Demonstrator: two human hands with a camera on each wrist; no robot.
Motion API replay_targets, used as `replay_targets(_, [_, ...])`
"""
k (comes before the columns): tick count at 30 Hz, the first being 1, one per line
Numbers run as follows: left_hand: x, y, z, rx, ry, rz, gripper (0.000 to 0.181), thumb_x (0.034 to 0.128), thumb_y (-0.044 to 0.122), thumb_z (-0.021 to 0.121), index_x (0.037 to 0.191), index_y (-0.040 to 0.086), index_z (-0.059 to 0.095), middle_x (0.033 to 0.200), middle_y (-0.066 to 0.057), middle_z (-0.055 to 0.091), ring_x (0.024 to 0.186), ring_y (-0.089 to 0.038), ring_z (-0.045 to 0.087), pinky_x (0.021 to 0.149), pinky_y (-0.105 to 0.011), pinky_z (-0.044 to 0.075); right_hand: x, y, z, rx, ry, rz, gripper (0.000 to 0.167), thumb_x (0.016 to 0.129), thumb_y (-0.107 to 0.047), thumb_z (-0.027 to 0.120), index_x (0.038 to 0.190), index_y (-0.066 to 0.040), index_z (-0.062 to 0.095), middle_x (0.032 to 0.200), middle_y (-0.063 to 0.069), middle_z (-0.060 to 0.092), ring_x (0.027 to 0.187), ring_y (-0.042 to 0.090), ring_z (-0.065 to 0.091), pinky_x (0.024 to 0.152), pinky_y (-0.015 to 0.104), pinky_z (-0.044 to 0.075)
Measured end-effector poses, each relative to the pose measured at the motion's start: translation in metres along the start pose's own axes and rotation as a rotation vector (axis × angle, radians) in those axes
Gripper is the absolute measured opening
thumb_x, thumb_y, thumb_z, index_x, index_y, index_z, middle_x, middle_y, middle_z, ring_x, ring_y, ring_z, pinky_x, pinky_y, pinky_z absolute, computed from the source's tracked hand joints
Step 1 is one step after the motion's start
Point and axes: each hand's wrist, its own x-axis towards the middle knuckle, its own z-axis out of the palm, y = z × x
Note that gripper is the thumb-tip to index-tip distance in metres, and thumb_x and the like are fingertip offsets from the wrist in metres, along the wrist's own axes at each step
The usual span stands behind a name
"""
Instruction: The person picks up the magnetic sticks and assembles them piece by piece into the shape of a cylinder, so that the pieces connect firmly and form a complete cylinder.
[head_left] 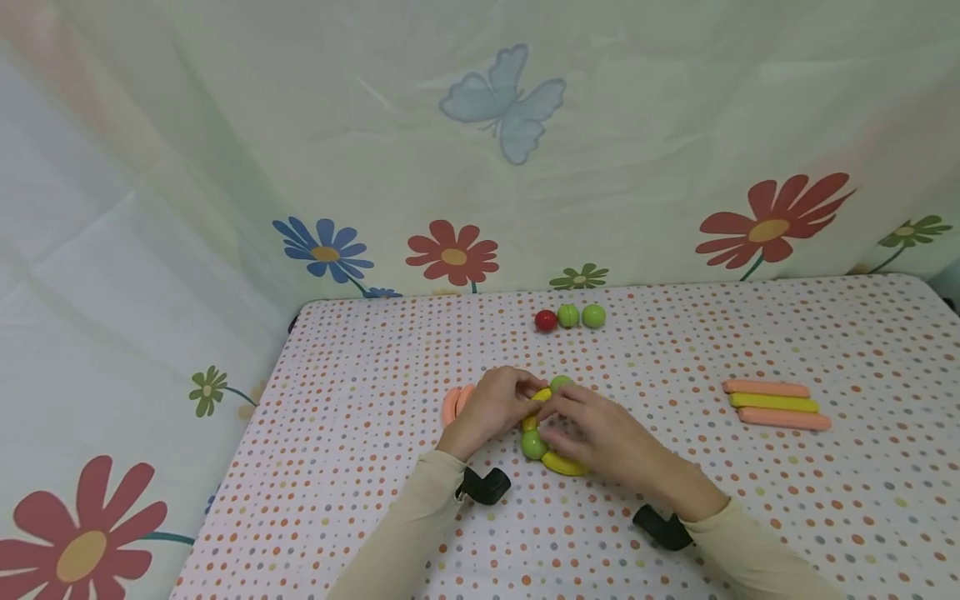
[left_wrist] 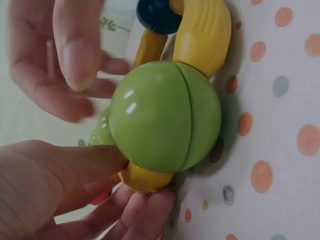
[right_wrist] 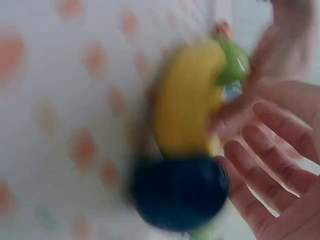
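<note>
A small assembly of curved yellow rods [head_left: 564,464] and balls lies on the table between both hands. Its near green ball [head_left: 533,445] has a seam around it in the left wrist view. A dark blue ball [right_wrist: 180,192] joins the end of one yellow rod [right_wrist: 187,100], blurred in the right wrist view. My left hand [head_left: 491,408] pinches a yellow rod [left_wrist: 145,178] just beside the green ball [left_wrist: 160,115]. Close to the assembly, my right hand [head_left: 607,433] has its fingers loosely extended, with nothing gripped. Another green ball [head_left: 561,383] shows beyond the fingers.
Salmon curved rods [head_left: 450,408] lie left of the left hand, partly covered by it. Toward the back sit a red ball [head_left: 546,321] and two green balls [head_left: 594,316]. Straight salmon and yellow rods [head_left: 774,402] lie side by side at the right.
</note>
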Motion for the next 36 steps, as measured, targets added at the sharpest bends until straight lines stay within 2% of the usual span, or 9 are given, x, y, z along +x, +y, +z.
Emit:
replay_targets(2, [0.000, 0.000, 0.000, -0.017, -0.004, 0.000, 0.024, 0.0954, 0.015, 0.079, 0.117, 0.005, 0.078, 0.096, 0.000, 0.074, 0.074, -0.003, 0.059, 0.064, -0.017, 0.048, 0.004, 0.006, -0.010, -0.017, 0.030, -0.008, 0.018, 0.090, -0.001, 0.081, 0.105, -0.008, 0.074, 0.109, 0.001, 0.063, 0.093, 0.019, 0.064, 0.076, 0.033, 0.056])
replay_targets(4, [0.000, 0.000, 0.001, -0.029, -0.005, -0.008, 0.025, 0.0936, 0.016, 0.081, 0.115, 0.004, 0.078, 0.093, 0.001, 0.073, 0.072, -0.003, 0.058, 0.063, -0.017, 0.047, 0.010, 0.012, -0.021, -0.041, 0.010, 0.001, 0.024, 0.087, 0.004, 0.082, 0.108, -0.006, 0.074, 0.112, 0.004, 0.062, 0.097, 0.022, 0.064, 0.080, 0.038, 0.057])
replay_targets(7, [0.000, 0.001, 0.002, -0.032, -0.006, -0.030, 0.024, 0.0917, 0.016, 0.084, 0.112, 0.005, 0.078, 0.090, 0.003, 0.071, 0.072, -0.005, 0.058, 0.062, -0.018, 0.046, 0.020, 0.021, -0.032, -0.055, -0.096, 0.032, 0.030, 0.088, 0.005, 0.080, 0.116, -0.003, 0.074, 0.118, 0.009, 0.063, 0.105, 0.027, 0.064, 0.086, 0.044, 0.057])
replay_targets(10, [0.001, 0.001, 0.002, -0.019, -0.003, -0.046, 0.022, 0.0917, 0.016, 0.084, 0.110, 0.006, 0.078, 0.089, 0.003, 0.070, 0.072, -0.005, 0.058, 0.062, -0.018, 0.046, 0.030, 0.028, -0.034, -0.051, -0.207, 0.062, 0.030, 0.090, 0.004, 0.078, 0.120, 0.000, 0.074, 0.118, 0.009, 0.066, 0.107, 0.027, 0.066, 0.090, 0.046, 0.057])
replay_targets(14, [0.001, 0.001, 0.003, 0.001, 0.001, -0.058, 0.022, 0.0919, 0.018, 0.084, 0.110, 0.007, 0.078, 0.089, 0.004, 0.070, 0.072, -0.004, 0.057, 0.063, -0.017, 0.046, 0.035, 0.034, -0.032, -0.059, -0.263, 0.063, 0.030, 0.091, 0.003, 0.078, 0.120, 0.000, 0.075, 0.115, 0.007, 0.069, 0.105, 0.025, 0.067, 0.090, 0.043, 0.058])
replay_targets(23, [-0.001, 0.007, 0.002, 0.048, 0.002, -0.065, 0.019, 0.0928, 0.015, 0.082, 0.109, 0.006, 0.077, 0.088, 0.003, 0.067, 0.068, -0.005, 0.055, 0.060, -0.017, 0.044, 0.031, 0.043, -0.026, -0.036, -0.171, 0.022, 0.029, 0.084, 0.004, 0.084, 0.112, -0.001, 0.076, 0.106, 0.006, 0.070, 0.094, 0.018, 0.067, 0.083, 0.037, 0.060])
replay_targets(31, [-0.001, 0.012, 0.004, 0.118, 0.012, -0.081, 0.021, 0.0941, 0.015, 0.081, 0.113, 0.006, 0.078, 0.090, 0.004, 0.067, 0.068, -0.004, 0.055, 0.061, -0.017, 0.044, 0.020, 0.038, -0.026, -0.080, -0.116, 0.065, 0.027, 0.090, -0.006, 0.082, 0.116, -0.006, 0.075, 0.113, 0.005, 0.068, 0.099, 0.020, 0.066, 0.084, 0.040, 0.059])
replay_targets(33, [0.000, 0.011, 0.004, 0.114, 0.017, -0.071, 0.022, 0.0935, 0.016, 0.082, 0.113, 0.006, 0.078, 0.088, 0.004, 0.066, 0.068, -0.005, 0.054, 0.061, -0.017, 0.044, 0.014, 0.033, -0.032, -0.066, -0.126, 0.061, 0.023, 0.092, -0.007, 0.081, 0.114, -0.009, 0.075, 0.113, 0.002, 0.067, 0.100, 0.018, 0.064, 0.082, 0.039, 0.057])
replay_targets(36, [-0.001, 0.009, 0.005, 0.106, 0.024, -0.051, 0.022, 0.0931, 0.016, 0.082, 0.113, 0.006, 0.078, 0.087, 0.004, 0.066, 0.070, -0.006, 0.053, 0.062, -0.017, 0.043, 0.002, 0.024, -0.043, -0.039, -0.183, 0.008, 0.019, 0.092, -0.008, 0.080, 0.110, -0.013, 0.076, 0.112, -0.003, 0.065, 0.098, 0.015, 0.062, 0.080, 0.035, 0.056])
